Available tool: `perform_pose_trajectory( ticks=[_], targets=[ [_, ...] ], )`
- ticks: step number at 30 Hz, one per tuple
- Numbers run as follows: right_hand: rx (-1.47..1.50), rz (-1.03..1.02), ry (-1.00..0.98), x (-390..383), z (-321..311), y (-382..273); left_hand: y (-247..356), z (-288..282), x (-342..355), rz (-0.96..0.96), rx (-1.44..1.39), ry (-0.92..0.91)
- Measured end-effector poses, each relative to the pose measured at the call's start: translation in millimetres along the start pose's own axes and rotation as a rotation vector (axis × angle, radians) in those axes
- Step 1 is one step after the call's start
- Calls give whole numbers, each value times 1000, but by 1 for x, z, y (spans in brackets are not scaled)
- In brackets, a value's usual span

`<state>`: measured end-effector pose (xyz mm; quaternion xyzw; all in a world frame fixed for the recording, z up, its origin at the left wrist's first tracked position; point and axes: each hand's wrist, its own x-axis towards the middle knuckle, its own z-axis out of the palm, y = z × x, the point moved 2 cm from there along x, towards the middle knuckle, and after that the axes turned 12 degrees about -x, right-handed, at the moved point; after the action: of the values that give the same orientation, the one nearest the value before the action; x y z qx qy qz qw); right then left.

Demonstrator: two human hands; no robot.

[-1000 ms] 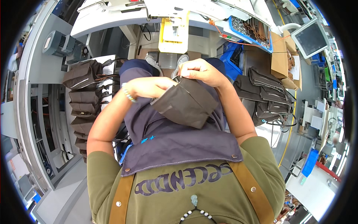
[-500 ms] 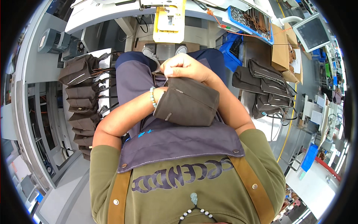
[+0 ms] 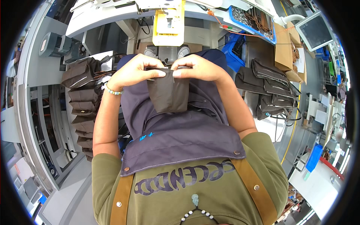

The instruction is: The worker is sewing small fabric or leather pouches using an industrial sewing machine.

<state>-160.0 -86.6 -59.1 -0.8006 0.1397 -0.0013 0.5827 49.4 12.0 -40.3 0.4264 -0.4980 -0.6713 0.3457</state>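
Note:
A dark brown fabric bag (image 3: 168,93) hangs over my lap with a narrow, seamed side toward me and its open rim at the far end. My left hand (image 3: 139,71) grips the rim on the left, thumb on the near face and fingers curled over the far side. From the right, my right hand (image 3: 198,68) pinches the same rim, its thumb close to the left one at the middle seam. The fingertips beyond the rim are partly hidden, and so is the inside of the bag.
Several similar brown bags (image 3: 84,99) stand in a row at the left. More lie flat in a pile (image 3: 268,84) at the right. Ahead, a yellow tray (image 3: 168,39) juts from the white bench (image 3: 108,18). A blue bin of metal parts (image 3: 245,22) and a cardboard box (image 3: 283,52) are at the far right.
My left hand has come out of the bag and now grips its rim. The bag has turned from lying sideways to narrow side toward me. My right hand has shifted slightly right.

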Motion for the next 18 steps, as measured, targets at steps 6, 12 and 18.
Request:
perform_pose_trajectory(
  ticks=[6,12,18],
  targets=[
    [-194,107,-181,3,10,-8,-14,7,15,-8,-35,-94],
    [-249,-62,-144,14,28,6,-3,24,13,62,345,-39],
    [-198,-11,-189,19,47,10,-5,43,8,231,347,137]
  ],
)
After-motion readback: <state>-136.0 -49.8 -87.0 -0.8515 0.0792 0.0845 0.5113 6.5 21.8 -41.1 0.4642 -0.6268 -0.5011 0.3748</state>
